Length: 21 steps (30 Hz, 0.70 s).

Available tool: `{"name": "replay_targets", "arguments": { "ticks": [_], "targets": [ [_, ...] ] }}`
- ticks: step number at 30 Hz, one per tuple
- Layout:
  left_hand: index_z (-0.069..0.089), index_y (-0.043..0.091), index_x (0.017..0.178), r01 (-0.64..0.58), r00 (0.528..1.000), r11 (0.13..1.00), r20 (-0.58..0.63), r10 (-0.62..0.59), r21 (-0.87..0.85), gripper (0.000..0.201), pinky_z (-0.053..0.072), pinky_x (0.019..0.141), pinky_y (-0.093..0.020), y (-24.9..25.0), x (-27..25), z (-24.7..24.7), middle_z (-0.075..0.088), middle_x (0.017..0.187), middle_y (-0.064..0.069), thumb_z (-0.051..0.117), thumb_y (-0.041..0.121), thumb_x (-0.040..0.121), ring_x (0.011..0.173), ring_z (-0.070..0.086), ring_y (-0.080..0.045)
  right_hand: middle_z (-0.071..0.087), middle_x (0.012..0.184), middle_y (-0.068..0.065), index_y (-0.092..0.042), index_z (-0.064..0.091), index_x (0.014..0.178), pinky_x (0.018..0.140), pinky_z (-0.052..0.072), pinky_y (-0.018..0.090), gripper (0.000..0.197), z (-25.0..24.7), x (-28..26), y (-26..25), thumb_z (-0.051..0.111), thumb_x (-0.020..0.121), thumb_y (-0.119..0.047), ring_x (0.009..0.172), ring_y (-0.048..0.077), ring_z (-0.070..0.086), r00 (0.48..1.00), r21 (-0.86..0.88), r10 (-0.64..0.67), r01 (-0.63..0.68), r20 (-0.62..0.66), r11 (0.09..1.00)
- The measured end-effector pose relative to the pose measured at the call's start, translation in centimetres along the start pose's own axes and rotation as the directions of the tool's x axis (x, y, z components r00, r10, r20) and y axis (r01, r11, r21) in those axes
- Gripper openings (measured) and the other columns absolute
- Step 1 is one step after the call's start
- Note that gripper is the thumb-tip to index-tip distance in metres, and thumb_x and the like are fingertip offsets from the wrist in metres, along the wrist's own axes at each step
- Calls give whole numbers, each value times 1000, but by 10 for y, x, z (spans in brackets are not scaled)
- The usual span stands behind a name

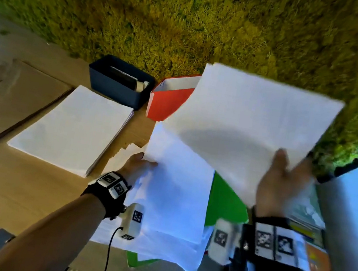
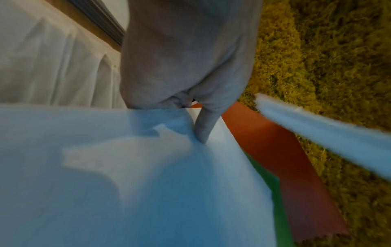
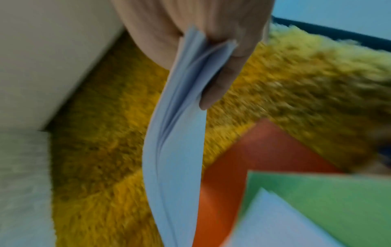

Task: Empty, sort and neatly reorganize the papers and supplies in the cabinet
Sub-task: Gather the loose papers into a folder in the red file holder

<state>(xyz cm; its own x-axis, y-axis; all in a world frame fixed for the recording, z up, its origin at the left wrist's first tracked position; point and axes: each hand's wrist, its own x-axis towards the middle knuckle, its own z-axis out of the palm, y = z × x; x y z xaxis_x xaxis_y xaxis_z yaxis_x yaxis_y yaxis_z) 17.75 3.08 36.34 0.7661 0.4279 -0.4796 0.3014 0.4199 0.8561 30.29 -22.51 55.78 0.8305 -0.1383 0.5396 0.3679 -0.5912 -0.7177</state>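
My right hand [image 1: 284,173] pinches a bundle of white sheets [image 1: 254,114] by its near corner and holds it tilted up above the table. In the right wrist view the thumb [image 3: 220,80] presses the bundle [image 3: 175,150] against the hidden fingers. My left hand [image 1: 139,165] grips the left edge of a loose pile of white sheets [image 1: 176,193]. Its thumb [image 2: 203,130] lies on top of the pile [image 2: 127,183], with the fingers hidden beneath. Under that pile lies a green folder [image 1: 226,199].
A neat stack of white paper [image 1: 73,128] lies at left on the wooden table [image 1: 23,192], beside brown envelopes [image 1: 15,97]. A dark blue bin [image 1: 115,87] and a red file box [image 1: 166,103] stand against the moss wall [image 1: 191,20]. Coloured papers [image 1: 303,230] lie at right.
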Motion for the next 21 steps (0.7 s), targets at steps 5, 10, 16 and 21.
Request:
{"name": "replay_targets", "arguments": {
  "ticks": [5, 10, 16, 21],
  "targets": [
    [65, 10, 114, 5, 991, 990, -135, -24, -144, 52, 53, 83, -45, 11, -1, 1, 64, 117, -22, 62, 53, 87, 102, 63, -40, 56, 128, 28, 1, 48, 135, 89, 45, 42, 54, 52, -107, 40, 56, 93, -31, 115, 42, 55, 858, -123, 367, -346, 358, 930],
    [68, 1, 113, -29, 983, 987, -184, 0, -160, 48, 53, 71, -26, 11, -5, 8, 70, 106, -14, 80, 34, 80, 79, 68, -22, 66, 57, 11, 3, 66, 65, 68, 54, 48, 28, 66, -147, 69, 78, 75, -21, 64, 31, 67, 455, -295, 502, -451, 736, 842],
    [61, -2, 121, -225, 938, 967, -294, 181, -121, 44, 55, 86, -43, 16, -3, 16, 67, 116, -19, 66, -12, 78, 101, 65, -31, 73, 80, 9, -6, 73, 84, 79, 55, 36, 52, 48, -112, 70, 74, 72, -56, 78, 21, 68, 196, -357, 445, -364, 874, 860],
    [53, 13, 136, -530, 838, 848, 147, 526, -13, 55, 46, 104, -50, 67, -42, 19, 58, 136, -15, 66, -5, 86, 126, 56, -31, 53, 118, 4, -10, 44, 132, 81, 37, 25, 69, 47, -71, 61, 70, 81, -49, 103, 15, 49, 622, -79, 352, -422, 699, 903]
  ]
}}
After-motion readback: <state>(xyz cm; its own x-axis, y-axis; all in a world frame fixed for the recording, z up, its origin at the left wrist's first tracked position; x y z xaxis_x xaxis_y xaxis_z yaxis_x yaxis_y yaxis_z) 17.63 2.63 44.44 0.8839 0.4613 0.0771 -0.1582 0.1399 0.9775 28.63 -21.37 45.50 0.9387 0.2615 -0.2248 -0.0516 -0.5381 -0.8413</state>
